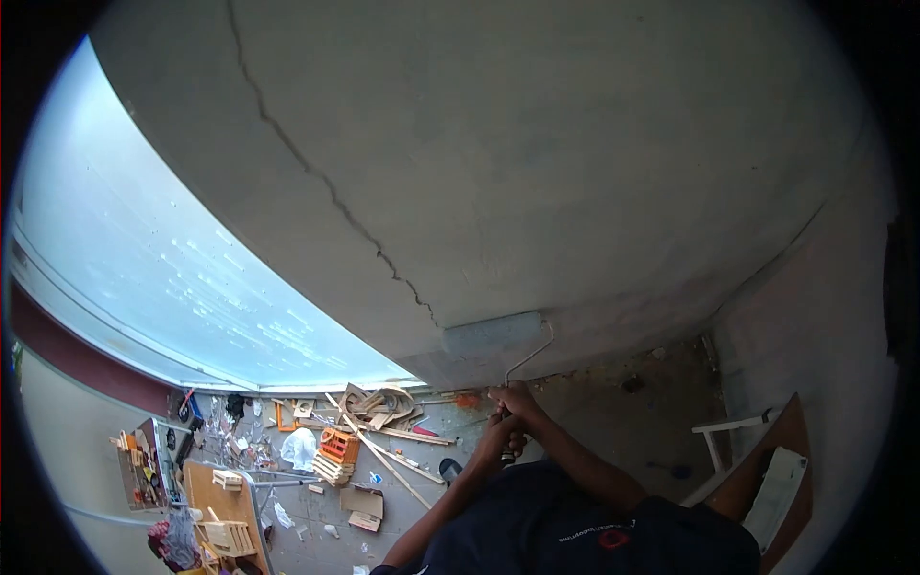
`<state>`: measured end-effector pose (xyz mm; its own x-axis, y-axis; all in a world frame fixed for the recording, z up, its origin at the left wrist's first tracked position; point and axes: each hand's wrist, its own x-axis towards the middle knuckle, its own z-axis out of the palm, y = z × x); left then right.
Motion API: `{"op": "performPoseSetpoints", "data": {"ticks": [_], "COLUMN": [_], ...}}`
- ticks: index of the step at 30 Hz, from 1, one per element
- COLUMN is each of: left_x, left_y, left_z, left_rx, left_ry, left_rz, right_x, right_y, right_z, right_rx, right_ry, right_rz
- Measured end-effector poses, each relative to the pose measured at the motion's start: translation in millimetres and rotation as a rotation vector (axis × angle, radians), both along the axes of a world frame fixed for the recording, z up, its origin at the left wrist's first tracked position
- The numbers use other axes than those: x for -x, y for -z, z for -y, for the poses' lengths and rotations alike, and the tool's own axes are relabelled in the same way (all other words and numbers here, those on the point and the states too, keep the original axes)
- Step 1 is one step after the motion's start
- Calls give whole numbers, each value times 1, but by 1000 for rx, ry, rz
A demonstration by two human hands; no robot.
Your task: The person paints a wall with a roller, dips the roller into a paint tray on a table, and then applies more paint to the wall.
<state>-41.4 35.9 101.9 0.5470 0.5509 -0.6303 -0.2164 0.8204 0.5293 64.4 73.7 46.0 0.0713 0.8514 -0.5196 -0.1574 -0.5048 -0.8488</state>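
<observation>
A paint roller (pixel 492 333) with a pale, wide sleeve lies against the lower part of the grey wall (pixel 537 192). Its bent wire frame runs down to a handle that both hands grip. My right hand (pixel 517 402) is wrapped round the upper part of the handle, close to the wire. Just below it, my left hand (pixel 494 439) has its fingers closed round the lower part. Most of the handle is hidden by the fingers. A jagged crack (pixel 331 192) runs down the wall and ends near the roller's left end.
To the left is a bright window (pixel 192 259). Wood strips (pixel 402 465), an orange crate (pixel 339 446), a cardboard box (pixel 362 506) and litter cover the floor. A wooden table (pixel 222 494) stands lower left. At right, a brown board (pixel 791 431) carries a long white tray (pixel 778 494).
</observation>
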Motion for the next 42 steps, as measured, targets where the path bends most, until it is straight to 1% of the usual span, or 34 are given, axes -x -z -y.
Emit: {"op": "performPoseSetpoints", "data": {"ticks": [1,3,4,5,7,8,9,11,12,14,15,16,17,18,19,20,21,22,23,24,25,26,27,29,30,31,33,35,36,38,39,40,41,42], "left_x": [1,1,0,-1,-7,-10,-10,-6,-4,-1,1,2,4,5,5,4,2,-2,-5,-4,-1,3,5,8,8,7,5,-1,-3,-4,-8,-11,-14,-16], "left_y": [-4,17,36,69,67,66,49,2,-6,-15,-17,-18,-19,1,37,57,57,56,54,33,1,-16,-15,-9,-6,-1,10,22,30,44,48,53,55,52], "left_z": [1,0,-6,-10,-5,-8,-9,-4,-3,-3,-5,-8,-10,-16,-24,-24,-17,-13,-17,-19,-13,-9,-11,-11,-12,-14,-14,-15,-20,-21,-18,-13,-13,-13], "left_rx": [-2,26,29,34,60,70,18,-79,-130,-230,-193,-157,-123,-101,-78,-51,-42,-39,-42,-84,-117,-141,-151,-165,-155,-145,-116,-79,-99,-135,-210,-282,-353,-376], "left_ry": [5,-26,-40,-30,-45,-50,-42,-19,-3,33,26,20,16,43,69,94,99,102,105,91,77,64,88,134,107,81,51,42,50,61,47,30,8,-20], "left_rz": [-31,27,57,114,44,12,-47,-174,-169,-166,-164,-161,-160,-143,-126,-109,-171,-232,-291,-261,-229,-196,-162,-96,-98,-101,-144,-217,-199,-165,-189,-216,-244,-247], "right_x": [-1,0,0,-3,-3,-5,-7,-1,1,2,4,5,4,3,3,3,5,5,2,1,1,3,5,12,15,13,9,8,3,-1,-2,-2,0,2], "right_y": [-3,-6,12,40,55,62,60,23,2,-22,-27,-15,10,31,49,65,66,66,65,51,32,9,-8,-25,-27,-16,26,65,73,71,67,47,16,-1], "right_z": [-3,-6,-8,-13,-7,-6,-8,-4,-3,-3,-2,-3,-8,-14,-19,-21,-18,-12,-10,-9,-9,-6,-6,-8,-6,-5,-13,-11,-14,-15,-18,-16,-9,-7], "right_rx": [30,101,109,115,128,127,125,104,93,73,61,58,52,42,67,95,125,115,97,80,51,31,12,-2,-8,21,68,12,-28,41,81,45,12,-16], "right_ry": [3,-3,0,4,22,36,50,72,86,70,66,75,85,96,105,113,121,111,100,91,81,71,60,106,129,117,94,44,16,41,49,34,14,-7], "right_rz": [10,26,16,8,-42,-84,-124,-323,-425,-459,-480,-452,-424,-396,-369,-342,-315,-349,-382,-415,-496,-576,-655,-678,-691,-674,-637,-364,-219,-406,-500,-558,-616,-676]}}
